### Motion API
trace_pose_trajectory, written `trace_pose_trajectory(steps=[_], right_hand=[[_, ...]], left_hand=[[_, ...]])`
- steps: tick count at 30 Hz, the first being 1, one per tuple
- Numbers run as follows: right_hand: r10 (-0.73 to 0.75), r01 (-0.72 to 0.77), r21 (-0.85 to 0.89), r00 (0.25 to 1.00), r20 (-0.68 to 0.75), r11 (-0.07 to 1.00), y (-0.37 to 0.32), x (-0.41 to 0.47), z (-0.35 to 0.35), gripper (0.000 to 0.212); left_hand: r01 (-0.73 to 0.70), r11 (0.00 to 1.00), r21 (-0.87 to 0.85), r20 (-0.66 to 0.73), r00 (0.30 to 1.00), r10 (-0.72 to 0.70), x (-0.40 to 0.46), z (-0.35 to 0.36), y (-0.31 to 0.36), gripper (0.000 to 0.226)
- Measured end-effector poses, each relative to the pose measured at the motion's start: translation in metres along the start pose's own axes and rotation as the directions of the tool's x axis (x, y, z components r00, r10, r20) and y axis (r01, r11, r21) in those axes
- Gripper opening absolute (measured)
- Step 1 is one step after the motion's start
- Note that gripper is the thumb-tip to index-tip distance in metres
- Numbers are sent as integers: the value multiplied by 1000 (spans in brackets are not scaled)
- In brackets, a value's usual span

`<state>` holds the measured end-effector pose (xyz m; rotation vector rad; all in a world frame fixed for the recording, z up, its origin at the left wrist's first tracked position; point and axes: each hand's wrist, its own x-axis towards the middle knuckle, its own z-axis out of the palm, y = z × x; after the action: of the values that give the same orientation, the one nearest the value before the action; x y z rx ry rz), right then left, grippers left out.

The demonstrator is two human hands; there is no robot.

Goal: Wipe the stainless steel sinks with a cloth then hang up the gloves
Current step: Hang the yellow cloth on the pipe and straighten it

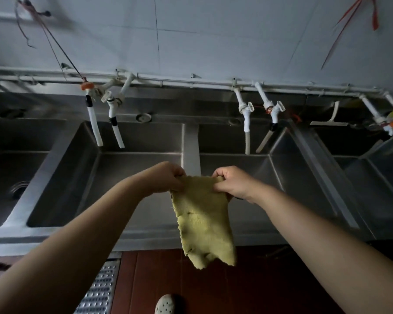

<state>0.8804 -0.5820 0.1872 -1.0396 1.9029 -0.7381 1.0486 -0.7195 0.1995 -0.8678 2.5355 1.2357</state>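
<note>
Yellow cloth (204,218) hanging free above front rim of stainless sinks (132,173), lower edge dangling past rim over red floor (247,286). Left hand (166,177) pinching top left corner; right hand (232,182) pinching top right corner. Hands near, top edge taut between. Basins open behind; white taps (114,123) well beyond.

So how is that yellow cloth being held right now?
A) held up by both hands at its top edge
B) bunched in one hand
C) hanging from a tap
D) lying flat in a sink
A: the left hand and the right hand each pinch a top corner of the yellow cloth, which hangs down freely in front of the sinks.
</note>
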Motion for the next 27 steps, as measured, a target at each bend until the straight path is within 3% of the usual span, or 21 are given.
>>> trace_pose_trajectory(steps=[5,12,16,19,27], right_hand=[[52,-118,-333,978,-200,936,32,51,28,11],[70,-167,-333,956,-284,928,63,79,54,13],[80,-149,-322,973,-218,935,72,65,69,19],[60,-118,-356,984,-168,927,87,38,87,6],[-62,35,-504,997,-39,863,124,-5,130,19]], left_hand=[[40,995,96,-225,974,-17,55,26,-44,10],[30,979,204,-255,967,23,88,50,-90,16],[-99,973,208,-120,985,125,70,55,-106,13],[-186,946,265,-8,981,195,45,67,-116,15],[-267,879,396,197,959,202,16,114,-128,24]])
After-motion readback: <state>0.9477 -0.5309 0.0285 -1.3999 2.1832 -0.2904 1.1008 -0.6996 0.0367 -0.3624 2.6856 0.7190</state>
